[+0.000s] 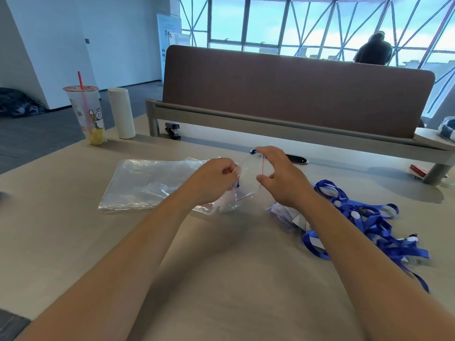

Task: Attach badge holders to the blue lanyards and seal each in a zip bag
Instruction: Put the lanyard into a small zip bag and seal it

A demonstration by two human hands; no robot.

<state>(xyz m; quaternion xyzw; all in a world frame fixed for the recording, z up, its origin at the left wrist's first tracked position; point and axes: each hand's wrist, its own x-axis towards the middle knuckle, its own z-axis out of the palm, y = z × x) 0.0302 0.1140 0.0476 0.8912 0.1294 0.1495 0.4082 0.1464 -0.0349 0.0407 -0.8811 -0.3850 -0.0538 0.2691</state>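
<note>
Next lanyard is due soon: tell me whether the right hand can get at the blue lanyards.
Probably yes: the blue lanyards lie just beside the right hand, nothing between, though it must first release the zip bag.

blue lanyards (pixel 369 225), clear zip bag (pixel 250 173) red-lined, brown divider (pixel 295 94)

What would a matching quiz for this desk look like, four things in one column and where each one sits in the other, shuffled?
Column one:
1. plastic cup
2. stapler
3. blue lanyards
4. zip bag

Column two:
A. held between the left hand and the right hand
B. at the far left edge of the table
C. heaped on the table, to the right of the right forearm
D. beside the leg of the partition

Pairs: 1-B, 2-D, 3-C, 4-A
</note>
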